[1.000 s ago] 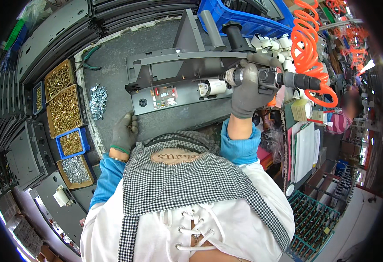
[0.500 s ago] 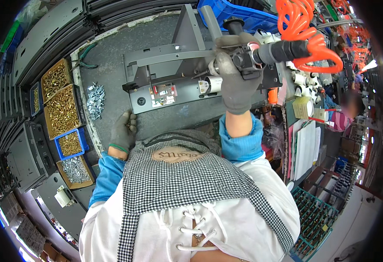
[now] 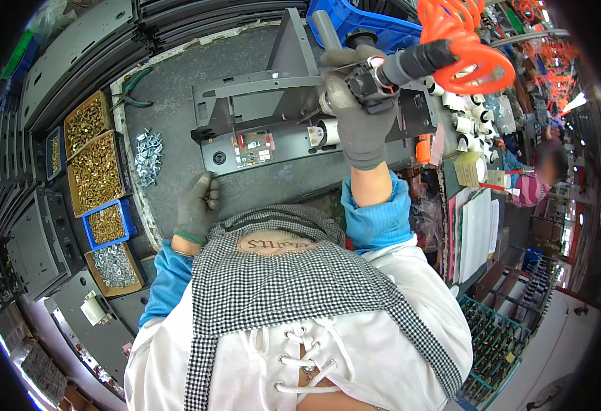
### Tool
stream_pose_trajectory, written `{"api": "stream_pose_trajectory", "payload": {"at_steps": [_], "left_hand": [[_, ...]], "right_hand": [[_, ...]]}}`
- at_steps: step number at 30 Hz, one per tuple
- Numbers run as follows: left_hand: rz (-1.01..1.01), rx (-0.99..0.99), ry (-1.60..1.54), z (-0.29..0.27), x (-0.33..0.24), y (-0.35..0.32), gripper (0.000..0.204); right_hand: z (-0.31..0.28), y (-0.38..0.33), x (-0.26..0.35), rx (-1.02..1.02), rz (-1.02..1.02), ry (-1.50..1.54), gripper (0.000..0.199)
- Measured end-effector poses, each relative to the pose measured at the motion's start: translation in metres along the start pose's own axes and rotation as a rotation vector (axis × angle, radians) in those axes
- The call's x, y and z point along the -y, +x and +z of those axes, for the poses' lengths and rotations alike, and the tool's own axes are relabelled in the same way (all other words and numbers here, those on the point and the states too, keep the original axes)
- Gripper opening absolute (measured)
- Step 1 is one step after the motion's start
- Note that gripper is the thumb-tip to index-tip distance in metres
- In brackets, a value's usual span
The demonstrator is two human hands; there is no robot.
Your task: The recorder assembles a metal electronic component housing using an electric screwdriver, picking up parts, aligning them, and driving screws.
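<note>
My right hand (image 3: 362,130), in a grey glove, grips a black pneumatic screwdriver (image 3: 370,88) over the dark grey metal housing (image 3: 292,155). Its bit points left across the housing, near an upright wall; whether the tip touches a screw cannot be made out. A small circuit board (image 3: 253,149) and a white cylindrical part (image 3: 329,131) sit along the housing's near side. At the bench's front edge, just below the housing's left corner, my gloved left hand (image 3: 196,207) is closed, fingers curled; what they hold, if anything, is hidden.
Left on the bench lie loose silver screws (image 3: 149,157) and green-handled pliers (image 3: 133,89). Beyond are bins of brass-coloured fasteners (image 3: 98,168) and a box of silver ones (image 3: 115,266). An orange coiled hose (image 3: 475,65) hangs at upper right, near a blue crate (image 3: 383,27).
My right hand and the screwdriver have shifted left and slightly away from me, with the hose following. My left hand has turned slightly, staying near the housing's left corner.
</note>
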State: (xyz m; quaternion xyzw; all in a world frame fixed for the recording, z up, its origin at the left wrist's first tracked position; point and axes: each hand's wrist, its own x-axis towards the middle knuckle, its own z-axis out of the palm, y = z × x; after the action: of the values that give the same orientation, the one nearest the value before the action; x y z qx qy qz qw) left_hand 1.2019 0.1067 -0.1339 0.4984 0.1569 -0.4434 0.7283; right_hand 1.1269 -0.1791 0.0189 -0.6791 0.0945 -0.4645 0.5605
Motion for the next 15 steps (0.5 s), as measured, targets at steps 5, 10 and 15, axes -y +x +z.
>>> {"api": "stream_pose_trajectory", "payload": {"at_steps": [5, 10, 15], "left_hand": [[-0.012, -0.040, -0.050, -0.009, 0.010, 0.001, 0.022], [-0.060, -0.034, -0.200, -0.016, 0.019, 0.004, 0.021], [-0.034, 0.007, -0.201, -0.014, 0.028, 0.017, 0.021]], "right_hand": [[0.003, -0.001, 0.007, -0.042, 0.077, 0.122, 0.042], [-0.006, 0.001, 0.004, -0.035, 0.042, 0.108, 0.046], [-0.020, 0.006, 0.041, 0.010, 0.084, 0.096, 0.050]]}}
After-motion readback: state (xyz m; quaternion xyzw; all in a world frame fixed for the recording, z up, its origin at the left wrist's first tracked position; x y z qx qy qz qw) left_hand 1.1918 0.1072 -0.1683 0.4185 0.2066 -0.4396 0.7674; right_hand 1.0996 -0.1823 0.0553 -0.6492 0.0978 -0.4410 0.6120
